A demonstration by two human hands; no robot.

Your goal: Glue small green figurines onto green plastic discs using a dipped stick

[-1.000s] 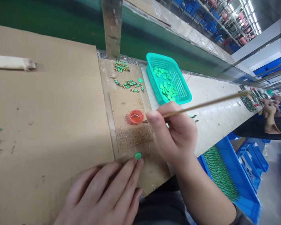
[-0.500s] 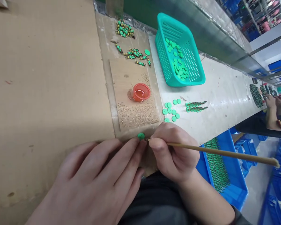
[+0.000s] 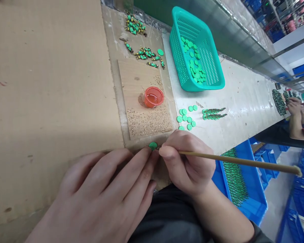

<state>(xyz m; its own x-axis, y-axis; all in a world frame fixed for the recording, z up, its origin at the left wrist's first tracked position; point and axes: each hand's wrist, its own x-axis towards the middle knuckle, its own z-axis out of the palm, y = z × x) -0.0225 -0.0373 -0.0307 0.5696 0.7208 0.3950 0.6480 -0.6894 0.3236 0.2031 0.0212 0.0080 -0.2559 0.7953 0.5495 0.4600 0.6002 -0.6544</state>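
My left hand (image 3: pixel 103 192) pinches a small green disc (image 3: pixel 153 145) between thumb and forefinger, near the front edge of the table. A thin wooden stick (image 3: pixel 238 162) is gripped in my right hand (image 3: pixel 188 162) like a pen. Its tip is by the disc, mostly hidden by my fingers, and its long end points right. Just beyond my hands lies a cardboard piece (image 3: pixel 126 84) strewn with tiny shiny specks. On it stands a small red cup (image 3: pixel 154 97) with clear liquid inside. Several loose green discs (image 3: pixel 184 117) lie to the right.
A teal basket (image 3: pixel 178 60) with green discs stands at the back. Small green-and-dark figures (image 3: pixel 145 53) lie in piles behind the cup, and two rows of green-based pieces (image 3: pixel 214 114) at right. A blue bin (image 3: pixel 258 199) sits below. A co-worker's hands (image 3: pixel 294 106) show far right.
The view has shifted slightly. My right fingers have moved a little left toward the disc with the stick; my left hand keeps its hold.
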